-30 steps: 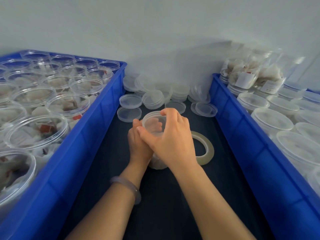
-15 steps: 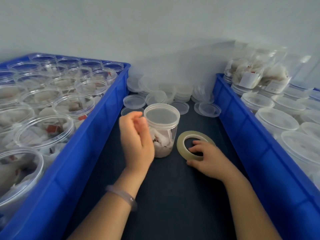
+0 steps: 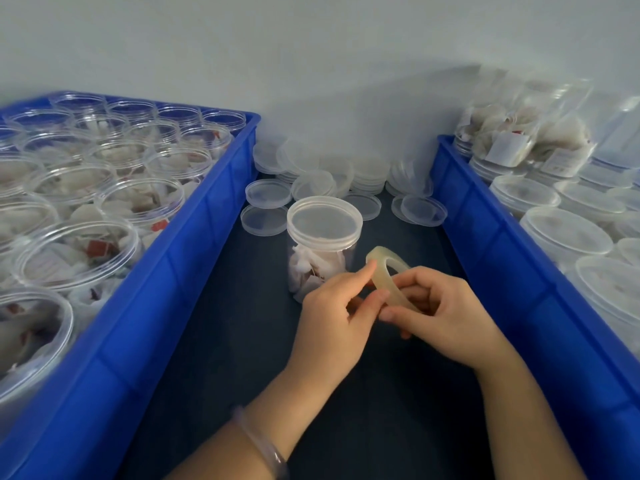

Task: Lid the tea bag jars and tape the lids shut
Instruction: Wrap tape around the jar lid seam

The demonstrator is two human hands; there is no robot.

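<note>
Since half a second ago the tape roll (image 3: pixel 388 279) has come up off the mat (image 3: pixel 239 344) into both hands, and my left hand (image 3: pixel 330 318) has left the jar's side. My right hand (image 3: pixel 448 315) curls its fingers round the roll; my left thumb and forefinger pinch its rim, probably picking for the loose end, which I cannot make out. The jar (image 3: pixel 320 263) stands upright just beyond my knuckles, its lid (image 3: pixel 324 219) on but untaped. Taping starts now: next I must peel a length free and bring it to the lid's edge. A blue crate (image 3: pixel 194 265) of open jars sits left, a second crate (image 3: pixel 491 251) of lidded ones right, and spare lids (image 3: pixel 268 193) are piled by the pale wall (image 3: pixel 311 64).
</note>
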